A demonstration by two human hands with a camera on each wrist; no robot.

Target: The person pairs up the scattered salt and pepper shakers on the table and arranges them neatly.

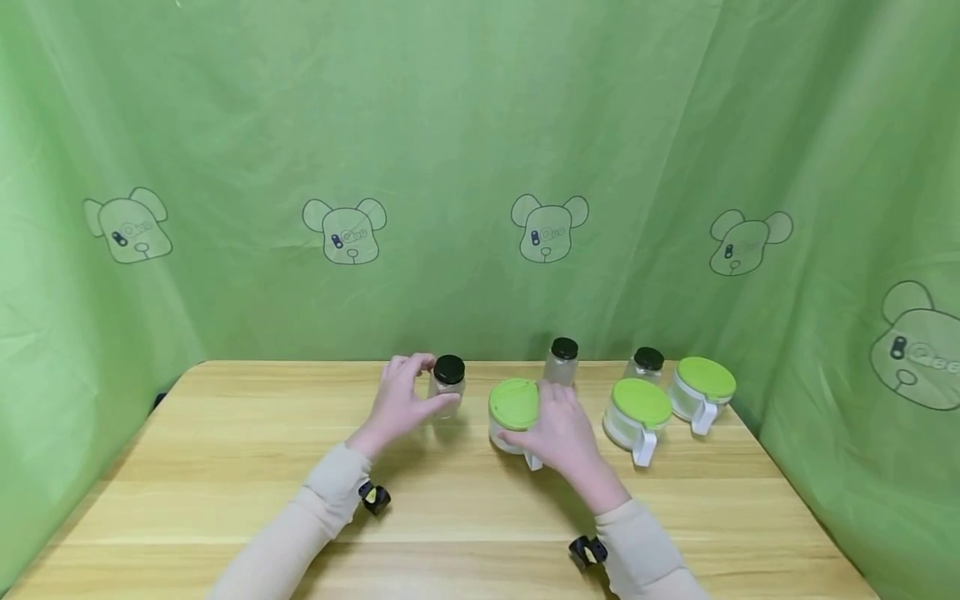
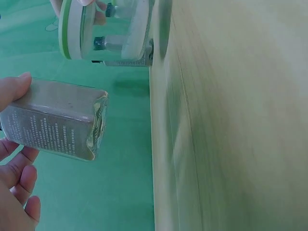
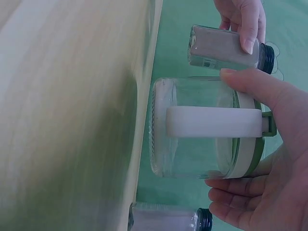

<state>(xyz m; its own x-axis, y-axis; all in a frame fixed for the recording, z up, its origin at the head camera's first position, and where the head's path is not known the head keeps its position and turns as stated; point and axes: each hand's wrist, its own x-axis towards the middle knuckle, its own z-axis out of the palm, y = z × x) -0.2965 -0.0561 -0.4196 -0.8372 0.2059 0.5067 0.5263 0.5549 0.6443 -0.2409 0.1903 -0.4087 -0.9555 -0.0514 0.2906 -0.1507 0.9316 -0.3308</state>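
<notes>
My left hand [image 1: 401, 400] pinches a small square glass bottle [image 2: 60, 120] with a black cap and greyish contents. Its base hangs clear of the tabletop in the left wrist view, and printed text covers one side. Close by on the right, my right hand [image 1: 558, 429] grips a clear glass seasoning jar [image 3: 197, 154] by its upper rim, thumb on one side and fingers on the other. That jar has a green lid [image 1: 514, 404] and a white handle [image 3: 214, 121]. Whether its base touches the table I cannot tell.
Behind the right hand stands another black-capped bottle [image 1: 561, 371]. Farther right are a third such bottle [image 1: 647, 364] and two more green-lidded jars, one nearer [image 1: 640, 404] and one farther [image 1: 705, 383]. A green curtain [image 1: 450, 125] hangs behind the wooden table [image 1: 465, 517].
</notes>
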